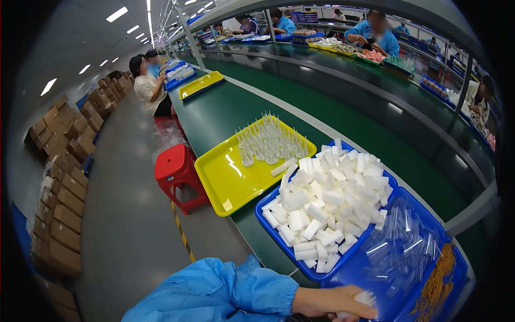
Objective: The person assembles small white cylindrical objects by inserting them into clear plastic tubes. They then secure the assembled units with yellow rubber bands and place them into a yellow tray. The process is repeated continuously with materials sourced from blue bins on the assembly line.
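1. The left hand (343,301), reaching in from the lower edge in a loose light-blue sleeve (230,290), has its thumb and fingers closed around a small white piece (365,297); the grip partly hides that piece, so its full shape cannot be told.
2. The right hand cannot be made out, so its state cannot be told.
3. The held piece is above the near end of a blue plastic tray (343,277), near a loose spread of clear, thin plastic sleeves (397,239).
4. To the right of those sleeves lies a tangled strip of thin orange-brown bands (437,282), also on blue plastic.
5. Just beyond the hand, a heaped pile of short white foam-like blocks (327,198) fills a second blue tray (318,276), some leaning over its rim.
6. Beside that heap, a glossy yellow rectangular tray (220,174) holds a cluster of clear pieces with thin upright stems (271,142) at its far side; one white block (283,167) lies near them.
7. These trays rest on a long green bench (206,115), with another yellow tray (199,86) farther along.
8. A red plastic stool (179,166) stands on the floor beside the bench; stacked brown cardboard boxes (67,214) line the far left.
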